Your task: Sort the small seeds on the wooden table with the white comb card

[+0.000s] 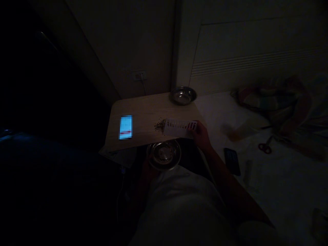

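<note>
My right hand (pixel 201 136) is closed on one end of a white strip with a row of slots (pixel 176 129), held flat at the table's surface. The strip's other end is beside a small scatter of dark bits (pixel 159 125) on the wooden table (pixel 143 106). Below the table's near edge, my left hand (pixel 150 167) grips a shiny metal bowl (pixel 176 160) by its left side. Small bits lie inside that bowl. Much of the left hand is lost in shadow.
A second metal bowl (pixel 183 95) stands at the table's back right corner. A lit phone (pixel 125 127) lies on its left. On the white sheet at right are a dark phone (pixel 232 161), scissors (pixel 265 148) and bunched cloth (pixel 276 99). A cable hangs from a wall socket (pixel 139 75).
</note>
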Demonstrator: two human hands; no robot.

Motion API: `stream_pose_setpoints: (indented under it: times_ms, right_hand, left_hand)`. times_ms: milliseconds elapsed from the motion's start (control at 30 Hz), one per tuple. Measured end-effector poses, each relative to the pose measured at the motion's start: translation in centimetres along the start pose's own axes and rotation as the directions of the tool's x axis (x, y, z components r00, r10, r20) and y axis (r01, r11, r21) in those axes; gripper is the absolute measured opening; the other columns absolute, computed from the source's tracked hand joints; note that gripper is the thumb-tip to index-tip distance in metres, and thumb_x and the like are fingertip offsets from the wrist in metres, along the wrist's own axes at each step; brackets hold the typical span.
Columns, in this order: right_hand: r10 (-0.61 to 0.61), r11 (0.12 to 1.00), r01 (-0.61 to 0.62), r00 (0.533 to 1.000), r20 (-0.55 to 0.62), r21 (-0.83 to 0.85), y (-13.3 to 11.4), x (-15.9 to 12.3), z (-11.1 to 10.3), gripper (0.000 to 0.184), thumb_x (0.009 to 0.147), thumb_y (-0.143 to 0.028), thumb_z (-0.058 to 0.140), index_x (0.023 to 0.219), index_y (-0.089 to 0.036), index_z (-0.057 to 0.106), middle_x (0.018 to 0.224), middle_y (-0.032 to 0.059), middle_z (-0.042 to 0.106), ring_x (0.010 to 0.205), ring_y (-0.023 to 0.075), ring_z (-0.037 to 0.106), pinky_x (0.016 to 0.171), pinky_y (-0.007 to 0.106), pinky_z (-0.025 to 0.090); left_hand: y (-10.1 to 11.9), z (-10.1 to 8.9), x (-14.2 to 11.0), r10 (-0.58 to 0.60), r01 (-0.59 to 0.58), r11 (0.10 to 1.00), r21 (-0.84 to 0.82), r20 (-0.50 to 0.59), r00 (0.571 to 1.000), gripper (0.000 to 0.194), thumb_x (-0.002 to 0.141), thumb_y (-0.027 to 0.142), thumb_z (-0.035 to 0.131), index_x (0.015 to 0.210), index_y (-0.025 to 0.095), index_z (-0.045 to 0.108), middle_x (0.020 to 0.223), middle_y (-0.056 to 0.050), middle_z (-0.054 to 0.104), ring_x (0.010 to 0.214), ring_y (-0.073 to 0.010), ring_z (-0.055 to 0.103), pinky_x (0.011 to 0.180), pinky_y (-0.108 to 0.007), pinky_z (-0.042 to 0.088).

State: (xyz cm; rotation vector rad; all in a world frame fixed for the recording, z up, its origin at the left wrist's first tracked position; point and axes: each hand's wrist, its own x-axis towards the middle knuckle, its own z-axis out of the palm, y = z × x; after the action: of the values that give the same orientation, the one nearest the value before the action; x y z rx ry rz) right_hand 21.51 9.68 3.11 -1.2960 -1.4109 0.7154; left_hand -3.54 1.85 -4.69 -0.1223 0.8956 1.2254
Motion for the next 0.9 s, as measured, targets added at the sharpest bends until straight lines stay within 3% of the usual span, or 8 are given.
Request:
stream_pose_setpoints:
  times_ms: [200, 467, 533, 700, 900]
  right_hand:
    - [-0.005, 1.0, 0.005, 0.999, -0.039, 0.005, 0.4, 0.0, -0.5, 0.018, 0.076, -0.033, 0.061, 0.088, -0.022, 0.055, 0.079, 0.0003, 0.06, 0.073, 0.0168, 0.054, 0.066, 0.029, 0.043]
    - [0.047, 0.987, -0.066, 0.991, 0.129, 0.148, -0.1, -0.7, -0.4, 0.021, 0.073, -0.033, 0.065, 0.088, -0.022, 0.056, 0.081, 0.0008, 0.06, 0.074, 0.0174, 0.055, 0.067, 0.03, 0.045]
    - [0.057, 0.985, -0.067, 0.996, 0.067, 0.16, 0.0, -0.6, -0.7, 0.022, 0.072, -0.033, 0.066, 0.088, -0.022, 0.056, 0.081, 0.0009, 0.06, 0.075, 0.017, 0.055, 0.069, 0.031, 0.045]
    - [0.047, 0.988, -0.007, 0.964, -0.261, 0.152, 0.8, 0.3, -2.2, 0.019, 0.072, -0.028, 0.063, 0.086, -0.021, 0.054, 0.084, 0.0008, 0.06, 0.077, 0.0157, 0.056, 0.074, 0.031, 0.045]
    - [0.032, 0.997, -0.056, 0.905, -0.424, -0.046, 1.0, 0.1, -3.0, 0.019, 0.071, -0.031, 0.062, 0.081, -0.019, 0.051, 0.078, 0.0006, 0.058, 0.073, 0.0151, 0.054, 0.07, 0.03, 0.045]
  left_hand:
    - [0.1, 0.4, -0.2, -0.061, 0.061, 0.998, 0.005, -0.021, 0.998, 0.036, 0.08, 0.022, 0.053, 0.113, 0.011, 0.063, 0.092, -0.01, 0.074, 0.094, -0.025, 0.068, 0.096, -0.041, 0.045]
    - [0.0, 0.7, -0.6, -0.035, 0.035, 0.999, -0.001, 0.036, 0.999, 0.031, 0.08, 0.022, 0.054, 0.106, 0.011, 0.066, 0.092, -0.01, 0.074, 0.095, -0.0243, 0.067, 0.097, -0.04, 0.044]
    - [0.1, 0.7, -0.6, -0.056, 0.056, 0.998, 0.007, 0.026, 0.998, 0.033, 0.08, 0.023, 0.055, 0.108, 0.011, 0.065, 0.092, -0.01, 0.074, 0.095, -0.025, 0.067, 0.098, -0.042, 0.043]
    - [0.2, 0.2, -0.2, -0.055, 0.055, 0.998, 0.004, 0.053, 0.997, 0.039, 0.078, 0.023, 0.056, 0.116, 0.012, 0.062, 0.099, -0.011, 0.073, 0.104, -0.0275, 0.064, 0.101, -0.044, 0.041]
    - [0.0, -0.9, 0.8, -0.061, 0.058, 0.997, 0.041, 0.083, 0.995, 0.038, 0.078, 0.024, 0.057, 0.115, 0.014, 0.063, 0.099, -0.01, 0.073, 0.108, -0.0273, 0.062, 0.103, -0.045, 0.039]
